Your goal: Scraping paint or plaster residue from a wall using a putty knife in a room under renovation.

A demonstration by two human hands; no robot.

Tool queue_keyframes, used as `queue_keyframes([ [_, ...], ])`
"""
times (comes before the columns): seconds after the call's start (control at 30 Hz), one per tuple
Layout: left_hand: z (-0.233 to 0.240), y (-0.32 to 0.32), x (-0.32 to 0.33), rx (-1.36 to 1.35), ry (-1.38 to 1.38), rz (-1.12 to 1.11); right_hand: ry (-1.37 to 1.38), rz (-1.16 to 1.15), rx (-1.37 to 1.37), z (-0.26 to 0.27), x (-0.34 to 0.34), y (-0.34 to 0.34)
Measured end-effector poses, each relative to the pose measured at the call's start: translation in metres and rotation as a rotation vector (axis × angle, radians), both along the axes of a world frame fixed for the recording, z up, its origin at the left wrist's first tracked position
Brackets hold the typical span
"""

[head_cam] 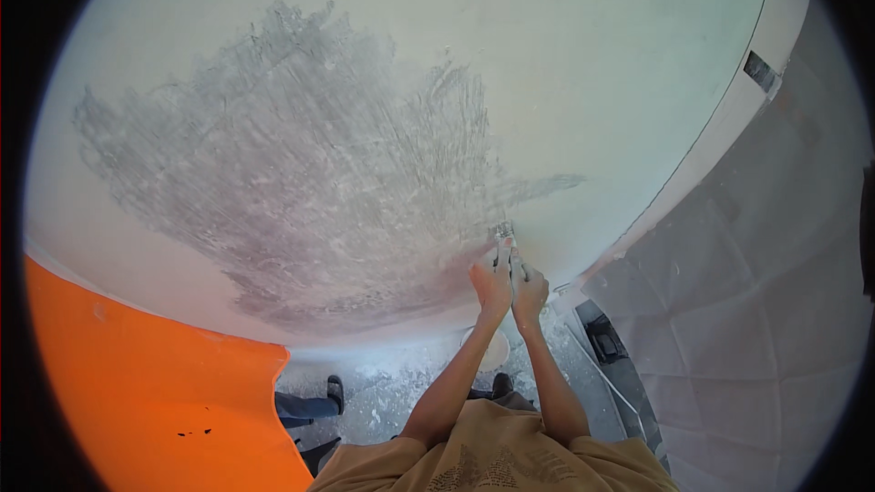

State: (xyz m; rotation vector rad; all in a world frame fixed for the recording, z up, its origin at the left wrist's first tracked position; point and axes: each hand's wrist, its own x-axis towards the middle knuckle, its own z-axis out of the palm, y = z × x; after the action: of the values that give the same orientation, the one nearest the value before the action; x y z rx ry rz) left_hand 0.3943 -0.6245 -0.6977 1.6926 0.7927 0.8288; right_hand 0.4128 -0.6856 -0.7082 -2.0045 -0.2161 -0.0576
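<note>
Before me stands a large pale, coated wall (601,82). A broad rough grey scraped patch (294,150) spreads over its left and middle, streaked with white residue. My left hand (489,280) and my right hand (530,290) are close together at the patch's lower right edge. Both are closed around the handle of a scraper (504,228), whose blade end meets the wall surface. The fingers cover most of the handle. White dust coats the fingers.
A white bucket (497,350) stands on the dust-spattered floor (383,383) below my forearms. Another person's leg (307,406) shows beside an orange sheet (150,369) at left. Grey sheeting (718,301) hangs at right. A dark rectangular cutout (760,71) sits in the wall's right border.
</note>
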Motion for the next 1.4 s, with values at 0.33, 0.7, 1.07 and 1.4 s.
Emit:
queue_keyframes([
  [0.33,-0.009,0.002,-0.003,0.048,0.042,-0.023,0.176,0.006,-0.035,0.004,0.001,-0.003],
  [0.7,0.029,-0.002,0.007,-0.095,-0.019,-0.034,0.112,-0.015,0.023,0.014,0.008,-0.008],
  [1.07,0.048,-0.007,0.005,-0.112,-0.148,-0.086,0.060,0.091,0.052,0.028,0.017,-0.010],
  [1.4,0.011,-0.010,0.000,-0.142,-0.036,-0.020,0.071,-0.012,0.135,0.011,0.006,-0.007],
])
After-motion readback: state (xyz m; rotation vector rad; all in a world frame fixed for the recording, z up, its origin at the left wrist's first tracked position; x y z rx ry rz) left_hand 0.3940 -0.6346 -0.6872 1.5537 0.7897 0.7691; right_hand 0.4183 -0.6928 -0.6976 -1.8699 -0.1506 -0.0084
